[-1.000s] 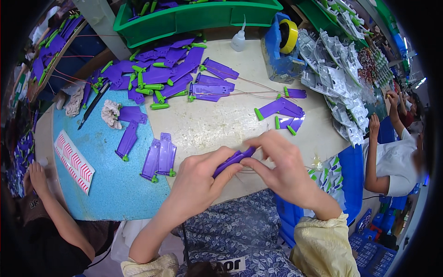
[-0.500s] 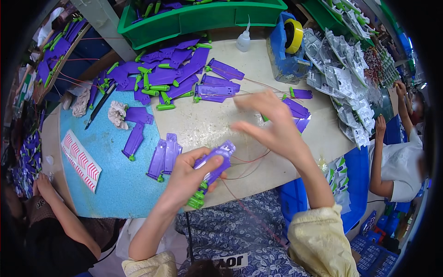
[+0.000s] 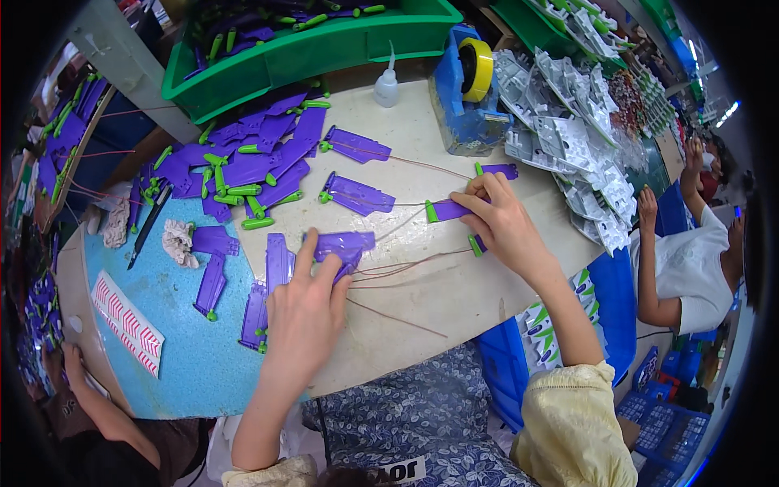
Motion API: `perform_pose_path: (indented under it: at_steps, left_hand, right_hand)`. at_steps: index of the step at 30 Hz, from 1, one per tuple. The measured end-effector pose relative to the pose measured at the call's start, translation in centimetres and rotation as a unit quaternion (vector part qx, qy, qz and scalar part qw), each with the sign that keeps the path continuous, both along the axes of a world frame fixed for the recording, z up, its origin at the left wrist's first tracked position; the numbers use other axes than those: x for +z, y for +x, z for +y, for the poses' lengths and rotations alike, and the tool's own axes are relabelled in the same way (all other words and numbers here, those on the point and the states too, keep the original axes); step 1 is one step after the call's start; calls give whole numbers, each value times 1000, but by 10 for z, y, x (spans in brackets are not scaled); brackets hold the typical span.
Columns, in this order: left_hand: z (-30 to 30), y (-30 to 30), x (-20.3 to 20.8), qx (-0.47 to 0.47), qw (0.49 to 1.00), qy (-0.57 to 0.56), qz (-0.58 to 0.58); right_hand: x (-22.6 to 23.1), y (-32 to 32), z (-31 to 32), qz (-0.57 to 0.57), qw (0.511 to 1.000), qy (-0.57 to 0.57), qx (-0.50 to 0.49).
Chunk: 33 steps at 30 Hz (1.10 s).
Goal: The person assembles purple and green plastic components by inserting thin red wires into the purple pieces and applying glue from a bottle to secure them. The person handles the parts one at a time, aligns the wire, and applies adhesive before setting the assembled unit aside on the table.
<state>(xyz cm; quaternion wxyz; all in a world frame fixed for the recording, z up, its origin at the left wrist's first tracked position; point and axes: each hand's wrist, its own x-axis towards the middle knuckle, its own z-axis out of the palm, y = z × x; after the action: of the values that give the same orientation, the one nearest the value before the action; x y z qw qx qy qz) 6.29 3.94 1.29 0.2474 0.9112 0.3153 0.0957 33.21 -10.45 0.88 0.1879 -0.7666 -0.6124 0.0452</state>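
Flat purple plastic parts with green ends and thin wires lie across the table. My left hand (image 3: 304, 316) rests with its fingers stretched apart, fingertips at the edge of a purple part (image 3: 350, 243) lying on the table. Two more purple parts, one of them a long upright part (image 3: 279, 261), lie beside that hand. On the right, my right hand (image 3: 510, 231) pinches the end of a purple part with a green tip (image 3: 445, 211). Its fingers hide that end. Thin reddish wires (image 3: 406, 266) run between the two hands. Above them lie two single purple parts, the nearer one (image 3: 361, 195) with a wire.
A heap of purple parts (image 3: 260, 166) spreads at the back left, before a green bin (image 3: 316, 69). A white squeeze bottle (image 3: 386, 88) and blue tape dispenser (image 3: 471, 97) stand behind. Grey plastic shells (image 3: 568, 146) pile up right. A black-handled knife (image 3: 150, 227) lies left. Co-workers sit both sides.
My left hand has let go of the purple part it held up and now lies on the table. My right hand, blurred and loose before, now pinches another purple part.
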Motion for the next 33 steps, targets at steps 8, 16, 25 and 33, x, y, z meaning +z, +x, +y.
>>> perform_pose_path:
  at_steps: [8, 16, 25, 33]
  left_hand:
    - [-30, -55, 9, -64, 993, -38, -90]
    - [-25, -69, 7, -99, 994, -8, -53]
    - [-10, -60, 1, -71, 997, -8, -12]
    - [-4, -55, 12, 57, 958, -252, -122]
  right_hand:
    - [40, -1, -2, 103, 982, 154, 43]
    - [-26, -97, 56, 247, 933, 160, 208]
    - [-30, -122, 80, 221, 962, 78, 139]
    - [-1, -128, 57, 614, 789, -15, 12]
